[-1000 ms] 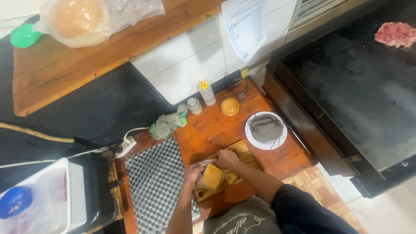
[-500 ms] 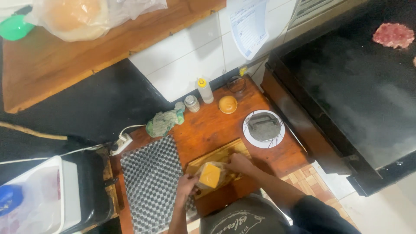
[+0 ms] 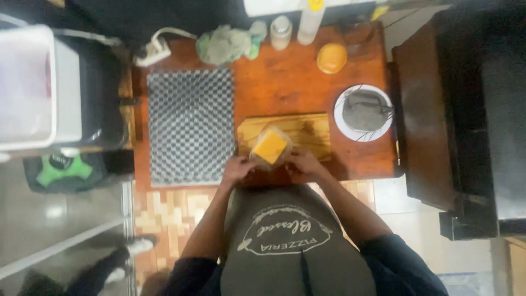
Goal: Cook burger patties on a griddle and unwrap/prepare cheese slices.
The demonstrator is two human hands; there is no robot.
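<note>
A reddish wooden counter stands between a dark griddle unit and a grey appliance topped by a white tub. The floor below shows wood parquet beside pale tiles.

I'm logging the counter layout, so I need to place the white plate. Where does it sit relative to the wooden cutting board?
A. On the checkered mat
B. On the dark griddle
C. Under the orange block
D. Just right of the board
D: the white plate lies on the wooden counter just right of the wooden cutting board, apart from the checkered mat.
</note>
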